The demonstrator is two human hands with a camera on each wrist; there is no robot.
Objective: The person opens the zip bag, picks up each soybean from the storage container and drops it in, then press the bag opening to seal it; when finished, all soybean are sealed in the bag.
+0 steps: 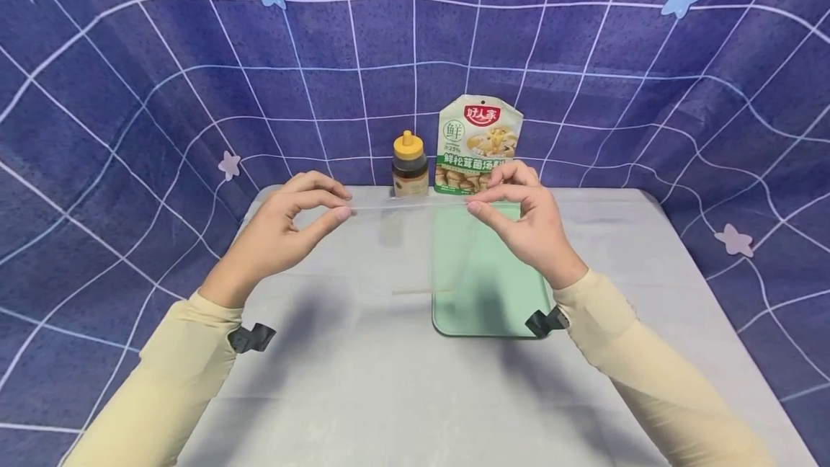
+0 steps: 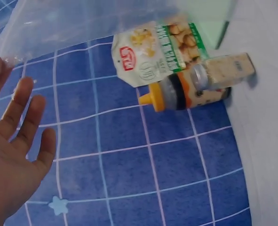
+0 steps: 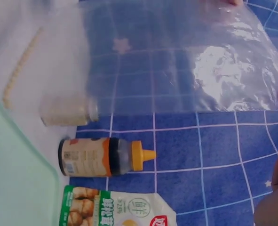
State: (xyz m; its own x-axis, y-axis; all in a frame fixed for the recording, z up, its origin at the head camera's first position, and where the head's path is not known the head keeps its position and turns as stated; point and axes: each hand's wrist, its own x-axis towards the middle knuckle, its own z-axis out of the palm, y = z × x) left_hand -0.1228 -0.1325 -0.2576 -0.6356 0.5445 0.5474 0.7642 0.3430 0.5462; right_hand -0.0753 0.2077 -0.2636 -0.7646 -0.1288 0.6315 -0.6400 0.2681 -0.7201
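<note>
A clear plastic bag [image 1: 411,254] hangs stretched between my two hands, its upper edge nearly level. My left hand [image 1: 288,225] pinches one upper corner between thumb and fingers. The opposite corner is pinched by my right hand [image 1: 528,215]. In the right wrist view the film of the bag [image 3: 176,70] is see-through and shiny. A pale yellowish line [image 1: 421,292] runs along its lower part; what it is made of cannot be told. Seen from the left wrist, the remaining fingers of my left hand [image 2: 16,141] are spread loosely.
A green tray [image 1: 493,308] lies on the white-covered table behind the bag's right part. At the back stand a yellow-capped squeeze bottle [image 1: 410,164], a mushroom soup pouch [image 1: 476,143] and a small jar [image 2: 226,70]. A blue curtain [image 1: 389,34] hangs behind them.
</note>
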